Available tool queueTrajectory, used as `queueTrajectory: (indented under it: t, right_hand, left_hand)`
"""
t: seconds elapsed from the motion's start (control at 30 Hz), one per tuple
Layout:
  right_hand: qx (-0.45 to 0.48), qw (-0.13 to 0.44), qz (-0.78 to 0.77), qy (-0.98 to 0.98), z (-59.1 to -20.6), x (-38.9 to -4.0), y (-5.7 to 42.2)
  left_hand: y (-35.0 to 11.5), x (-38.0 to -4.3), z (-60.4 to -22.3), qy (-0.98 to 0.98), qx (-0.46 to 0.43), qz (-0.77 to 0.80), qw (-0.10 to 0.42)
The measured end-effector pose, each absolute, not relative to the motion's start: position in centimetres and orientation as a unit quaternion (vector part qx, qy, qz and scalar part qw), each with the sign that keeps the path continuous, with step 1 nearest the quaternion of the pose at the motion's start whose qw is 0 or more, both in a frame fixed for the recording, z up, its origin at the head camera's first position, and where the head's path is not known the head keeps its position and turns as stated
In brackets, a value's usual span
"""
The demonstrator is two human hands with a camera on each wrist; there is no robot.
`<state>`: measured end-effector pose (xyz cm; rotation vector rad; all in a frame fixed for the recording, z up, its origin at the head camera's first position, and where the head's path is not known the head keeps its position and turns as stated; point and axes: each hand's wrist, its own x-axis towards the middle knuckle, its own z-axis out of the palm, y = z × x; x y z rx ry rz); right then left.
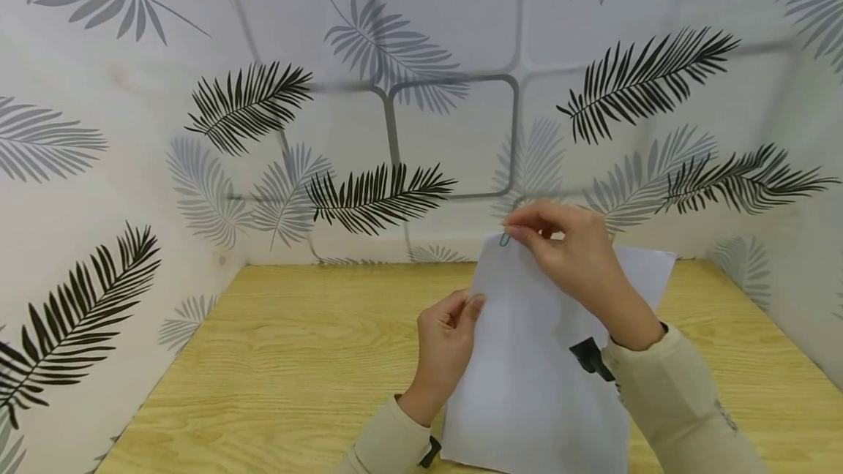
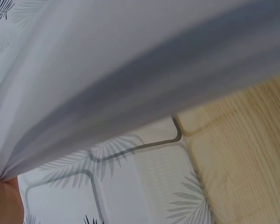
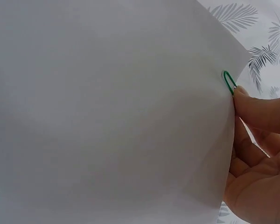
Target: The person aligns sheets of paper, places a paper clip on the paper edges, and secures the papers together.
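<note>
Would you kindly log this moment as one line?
left hand: grips paper by left edge | right hand: pinches green paperclip at top edge | below: wood-grain table

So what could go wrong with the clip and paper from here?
The clip, pinched by the right hand, sits near the paper's edge, so it might slip off. The paper bunches into folds at the left hand, so it could stay creased.
</note>
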<state>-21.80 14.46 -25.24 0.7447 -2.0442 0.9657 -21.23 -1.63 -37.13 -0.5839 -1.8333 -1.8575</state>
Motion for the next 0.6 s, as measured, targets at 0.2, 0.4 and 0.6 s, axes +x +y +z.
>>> queueTrajectory:
  t: [0.2,0.4,0.6]
  right_hand:
    - [0.295,0.386,0.375,-0.790,-25.9,-22.1,14.3]
    - [0.330,0.421,0.337,-0.775,-26.6,-22.2,13.9]
    - [0.359,0.453,0.315,-0.753,-26.8,-22.4,13.5]
  left_hand:
    - [-1.8,-21.5,-37.1,-0.661,-0.215,-0.686,0.217]
    - [-1.9,-21.5,-36.9,-0.651,-0.209,-0.701,0.202]
    - [-2.0,-21.2,-36.9,-0.651,-0.199,-0.706,0.197]
